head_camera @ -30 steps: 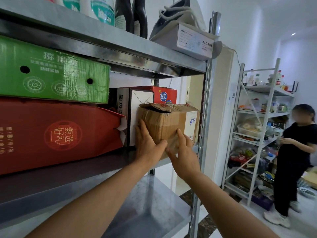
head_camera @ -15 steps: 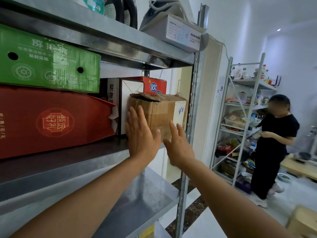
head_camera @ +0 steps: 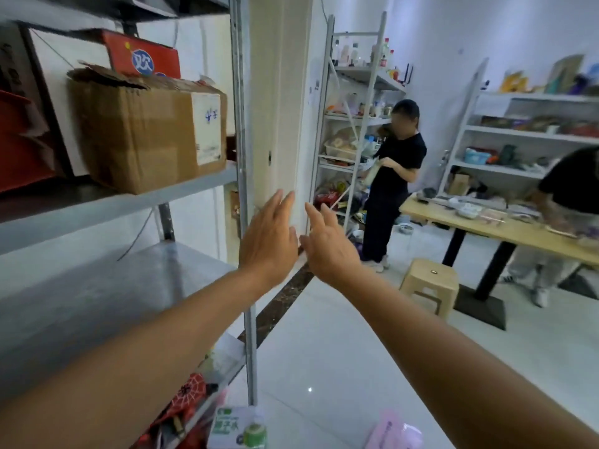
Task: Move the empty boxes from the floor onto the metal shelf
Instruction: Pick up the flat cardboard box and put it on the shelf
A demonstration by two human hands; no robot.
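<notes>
Head view: left hand [head_camera: 269,241] and right hand [head_camera: 329,246] hang empty, fingers spread, gripping nothing. Up-left of the fingertips, the brown cardboard box [head_camera: 146,134] sits on the grey metal shelf [head_camera: 123,207]. Placement looks finished; next means reaching floorward for another box.

Bare shelf [head_camera: 107,286] beneath the box [head_camera: 146,134] offers room; the upright post [head_camera: 241,140] stands just left of the left hand [head_camera: 269,241].
</notes>
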